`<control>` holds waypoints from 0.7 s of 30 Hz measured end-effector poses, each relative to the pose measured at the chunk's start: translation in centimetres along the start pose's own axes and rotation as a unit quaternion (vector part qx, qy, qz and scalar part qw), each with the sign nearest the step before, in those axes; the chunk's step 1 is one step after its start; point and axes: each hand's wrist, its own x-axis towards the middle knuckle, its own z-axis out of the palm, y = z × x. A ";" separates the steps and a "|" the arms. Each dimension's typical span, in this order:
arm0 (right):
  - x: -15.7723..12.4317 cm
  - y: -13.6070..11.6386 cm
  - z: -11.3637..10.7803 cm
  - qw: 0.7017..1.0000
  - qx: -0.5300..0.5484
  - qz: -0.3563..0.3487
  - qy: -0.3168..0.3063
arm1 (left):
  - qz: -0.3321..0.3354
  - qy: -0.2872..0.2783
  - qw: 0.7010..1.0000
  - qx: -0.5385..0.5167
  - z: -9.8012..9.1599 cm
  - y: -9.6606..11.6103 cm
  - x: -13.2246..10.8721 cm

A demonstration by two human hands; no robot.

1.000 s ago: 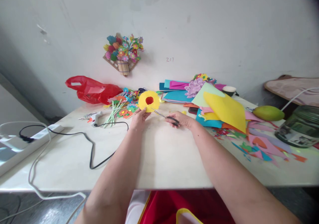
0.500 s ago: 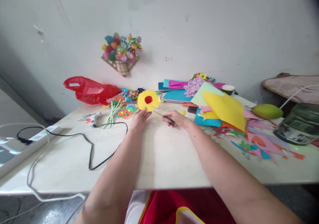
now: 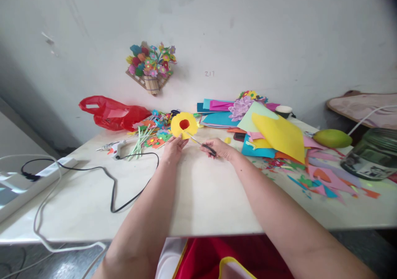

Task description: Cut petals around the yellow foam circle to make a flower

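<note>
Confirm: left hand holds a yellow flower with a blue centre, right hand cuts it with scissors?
No: the head view shows a red centre on the yellow flower, not blue. The left hand holds it and the right hand has the scissors at its edge.

The yellow flower cut-out was a round disc with a red centre. It stood upright, facing the person, above the table near the middle of its far edge. Its lower rim was pinched in the left hand. The scissors had slim metal blades and dark handles. They slanted just right of the disc with their tips at its lower right rim and their handles in the right hand. The blades were too small to show whether they were parted.
</note>
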 end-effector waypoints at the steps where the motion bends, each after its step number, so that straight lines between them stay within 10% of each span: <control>1: 0.0 0.0 0.0 1.000 0.002 0.002 0.000 | 0.000 -0.001 1.000 0.000 0.0 0.0 0.0; 21: 0.7 1.0 -0.3 1.000 0.021 -0.012 -0.006 | 0.002 0.013 1.000 -0.004 -0.1 -0.1 0.2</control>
